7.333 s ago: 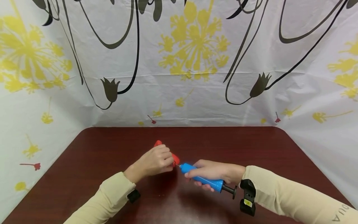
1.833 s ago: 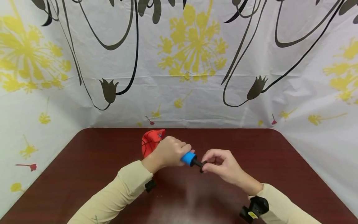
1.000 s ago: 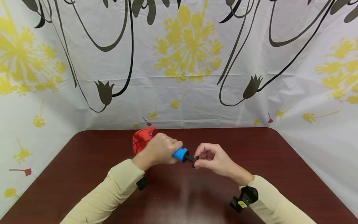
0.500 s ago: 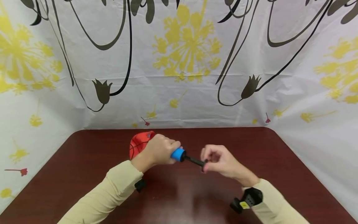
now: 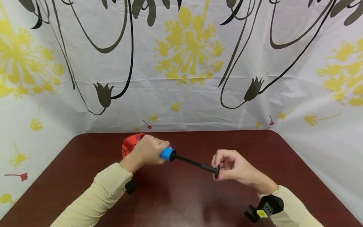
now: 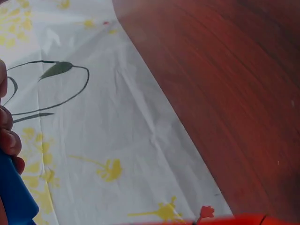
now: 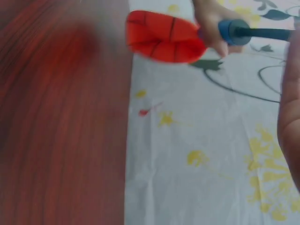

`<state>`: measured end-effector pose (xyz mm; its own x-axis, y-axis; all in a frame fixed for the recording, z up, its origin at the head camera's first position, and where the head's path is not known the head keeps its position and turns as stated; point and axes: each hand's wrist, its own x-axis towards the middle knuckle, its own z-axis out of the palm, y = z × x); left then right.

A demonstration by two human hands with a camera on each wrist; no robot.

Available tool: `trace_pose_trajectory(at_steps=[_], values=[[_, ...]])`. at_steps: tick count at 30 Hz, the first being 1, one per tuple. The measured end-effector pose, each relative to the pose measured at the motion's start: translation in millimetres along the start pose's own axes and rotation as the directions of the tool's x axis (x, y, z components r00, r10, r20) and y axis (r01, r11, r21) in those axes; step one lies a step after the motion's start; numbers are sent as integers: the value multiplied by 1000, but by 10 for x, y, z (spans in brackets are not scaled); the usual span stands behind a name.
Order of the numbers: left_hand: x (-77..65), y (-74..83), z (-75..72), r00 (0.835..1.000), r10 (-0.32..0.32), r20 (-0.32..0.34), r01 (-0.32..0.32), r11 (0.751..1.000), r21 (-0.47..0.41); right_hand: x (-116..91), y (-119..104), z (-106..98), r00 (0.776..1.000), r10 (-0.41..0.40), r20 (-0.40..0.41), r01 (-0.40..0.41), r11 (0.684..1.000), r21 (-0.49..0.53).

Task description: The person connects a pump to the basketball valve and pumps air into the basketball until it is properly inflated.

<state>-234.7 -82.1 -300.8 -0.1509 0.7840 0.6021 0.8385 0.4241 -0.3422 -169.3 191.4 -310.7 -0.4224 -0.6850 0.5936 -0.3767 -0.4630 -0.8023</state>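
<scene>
My left hand (image 5: 148,149) grips the blue barrel of a hand pump (image 5: 168,154), fingers curled round it. From the barrel a long black rod (image 5: 193,162) sticks out toward the right, ending in a black disc-shaped handle. My right hand (image 5: 232,167) pinches that handle between thumb and fingers. A red, partly flat ball with black lines (image 5: 130,144) shows behind the left hand in the head view. In the right wrist view the limp ball (image 7: 161,37) hangs beside the left hand, its surface creased. The pump's nozzle end is hidden by the left hand.
Below the hands lies a dark red-brown wooden table (image 5: 181,201). A white cloth (image 5: 181,104) with yellow and dark plant prints hangs behind the table and along both sides. Each wrist carries a black camera (image 5: 265,208) on a band.
Seconds ago the right hand held the pump at the ball; then the left hand took the barrel. Lately the right hand has drawn the rod far out rightward, while the left hand and ball moved left.
</scene>
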Motion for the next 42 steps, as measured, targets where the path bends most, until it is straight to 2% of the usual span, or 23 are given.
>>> trace_pose_trajectory(at_steps=[2, 5, 9, 11, 13, 15, 18, 21, 23, 25, 27, 29, 31, 34, 36, 39, 42], values=[[28, 15, 4, 1000, 7, 15, -8, 999, 37, -24, 3, -37, 1000, 11, 29, -10, 1000, -24], [171, 104, 59, 998, 14, 56, -18, 997, 72, 13, 57, -92, 1000, 18, 12, -15, 986, -164], [383, 243, 164, 992, 26, 125, -37, 995, 90, 64, 123, -133, 997, 51, -56, -68, 925, -373], [434, 283, 202, 987, 45, 155, -59, 995, 85, 43, 118, -124, 993, 83, -85, -111, 906, -408], [447, 293, 216, 982, 60, 181, -72, 995, 65, -17, 73, -112, 991, 96, -95, -127, 907, -402], [431, 273, 205, 978, 55, 200, -66, 997, 50, -106, -12, -120, 992, 89, -84, -112, 933, -341], [370, 203, 165, 976, 22, 217, -33, 998, 47, -260, -142, -181, 997, 78, -9, -79, 979, -190], [329, 141, 123, 976, -1, 218, -10, 999, 47, -314, -165, -233, 997, 68, 49, -62, 992, -106], [333, 139, 122, 977, -2, 213, -6, 999, 36, -258, -104, -243, 998, 43, 40, -36, 987, -155], [367, 168, 133, 979, 3, 202, -8, 1000, 28, -134, -3, -229, 1000, 11, 7, -9, 964, -266], [402, 208, 147, 983, -8, 183, 4, 1000, 24, 4, 91, -200, 999, 3, -44, -18, 937, -349], [418, 222, 151, 988, -19, 154, 16, 1000, 19, 121, 150, -170, 996, 8, -90, -44, 914, -403], [400, 216, 150, 991, -17, 133, 15, 1000, 21, 182, 159, -130, 990, 58, -131, -108, 900, -422], [297, 161, 136, 990, -12, 140, 8, 1000, 26, 139, 77, -109, 985, 107, -132, -155, 888, -433], [209, 120, 115, 986, -15, 166, 8, 999, 41, 43, -8, -121, 983, 147, -109, -179, 896, -407], [111, 62, 75, 979, -49, 198, 34, 996, 77, -99, -102, -184, 990, 139, -31, -142, 946, -292], [132, 70, 70, 979, -60, 195, 42, 994, 97, -117, -80, -224, 995, 102, 0, -98, 962, -255]])
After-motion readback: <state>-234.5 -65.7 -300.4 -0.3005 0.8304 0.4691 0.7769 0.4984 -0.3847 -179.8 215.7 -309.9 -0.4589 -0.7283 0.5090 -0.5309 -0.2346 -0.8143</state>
